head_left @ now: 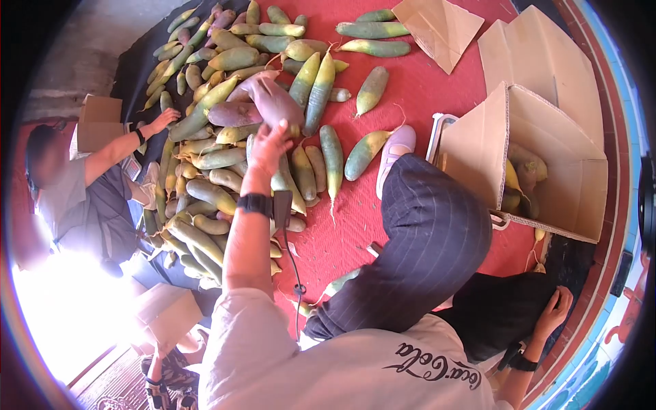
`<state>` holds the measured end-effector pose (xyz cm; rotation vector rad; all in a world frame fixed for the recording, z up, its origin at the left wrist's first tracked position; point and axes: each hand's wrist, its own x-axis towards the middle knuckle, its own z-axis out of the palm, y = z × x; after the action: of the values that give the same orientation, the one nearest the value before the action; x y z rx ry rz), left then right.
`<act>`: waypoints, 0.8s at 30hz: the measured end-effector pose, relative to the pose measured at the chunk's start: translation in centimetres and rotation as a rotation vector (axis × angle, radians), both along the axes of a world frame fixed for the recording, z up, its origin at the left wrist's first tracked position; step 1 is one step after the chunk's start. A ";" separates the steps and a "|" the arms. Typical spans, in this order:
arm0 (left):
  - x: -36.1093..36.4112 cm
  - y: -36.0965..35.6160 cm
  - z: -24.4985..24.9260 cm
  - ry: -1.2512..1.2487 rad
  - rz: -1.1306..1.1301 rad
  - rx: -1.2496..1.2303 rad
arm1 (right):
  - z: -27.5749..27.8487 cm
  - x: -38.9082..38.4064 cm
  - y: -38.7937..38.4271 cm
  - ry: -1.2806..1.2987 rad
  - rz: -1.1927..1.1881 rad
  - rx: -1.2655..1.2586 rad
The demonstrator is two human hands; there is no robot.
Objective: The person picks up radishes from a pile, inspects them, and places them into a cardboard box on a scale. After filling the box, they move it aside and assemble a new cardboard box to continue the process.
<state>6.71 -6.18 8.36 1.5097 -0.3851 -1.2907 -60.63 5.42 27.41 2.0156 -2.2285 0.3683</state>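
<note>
My left hand (270,147) reaches to the radish pile, with its fingers closed on the lower end of a large purple radish (277,101). More purple radishes (234,114) and many long green radishes (217,158) lie around it. Two tapered green radishes (318,92) are just to the right of the one I hold. My right hand (557,309) rests on my dark-trousered right knee, fingers spread and holding nothing.
An open cardboard box (553,167) with several radishes inside stands at the right. A loose cardboard piece (439,31) lies on the red floor covering (393,225). At the left, a co-worker's hand (162,121) touches the pile; another person is by a box (166,314).
</note>
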 end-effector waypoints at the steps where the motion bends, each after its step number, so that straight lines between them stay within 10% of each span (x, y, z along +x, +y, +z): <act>1: 0.1 -0.8 0.3 -0.050 0.016 -0.064 | 0.1 -0.1 0.2 0.004 -0.004 0.001; 13: -8.8 4.6 -11.5 -0.463 -0.287 0.431 | 0.1 0.2 -0.2 0.010 -0.008 0.017; 24: -10.3 7.1 -13.3 -0.183 -0.192 0.443 | 0.1 0.4 -0.2 0.029 -0.006 0.011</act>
<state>-3.55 0.94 -4.98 2.0128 -0.3843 -1.4576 -60.23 5.19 27.54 2.0059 -2.2243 0.3250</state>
